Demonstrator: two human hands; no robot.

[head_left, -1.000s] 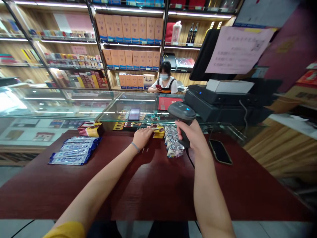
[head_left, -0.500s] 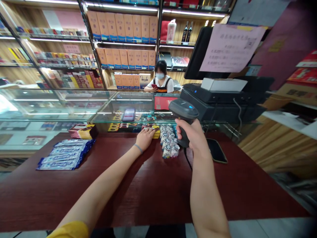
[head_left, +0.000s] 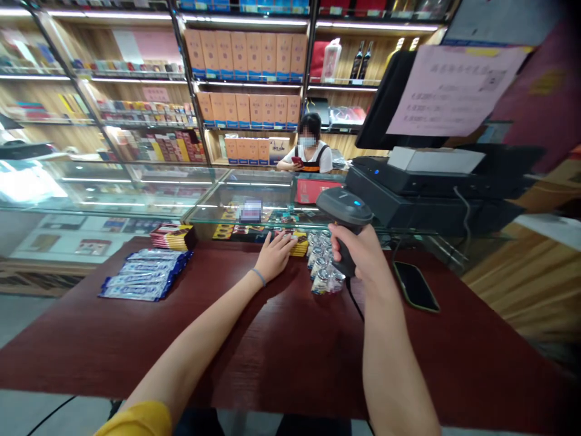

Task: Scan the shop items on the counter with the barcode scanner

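We record the right hand (head_left: 361, 254) just right of centre frame, its fingers wrapped tight around the grip of a dark barcode scanner (head_left: 345, 209). The scanner head is raised above the hand and shows a small blue light. Its cable drops to the dark red table (head_left: 281, 351).

The left hand (head_left: 275, 257) lies at centre frame with fingers stretched flat and close together. The fingertips rest on a stack of yellow-and-black packets (head_left: 297, 242) at the table's far edge.

Between the two hands, just below the scanner, we find a cluster of small silver-wrapped items (head_left: 322, 269) on the table. A black phone (head_left: 415, 286) lies flat to the right of the right hand. Blue packets (head_left: 145, 275) are fanned out at left of frame, well apart from both hands. A glass counter (head_left: 227, 200) stands beyond the table.
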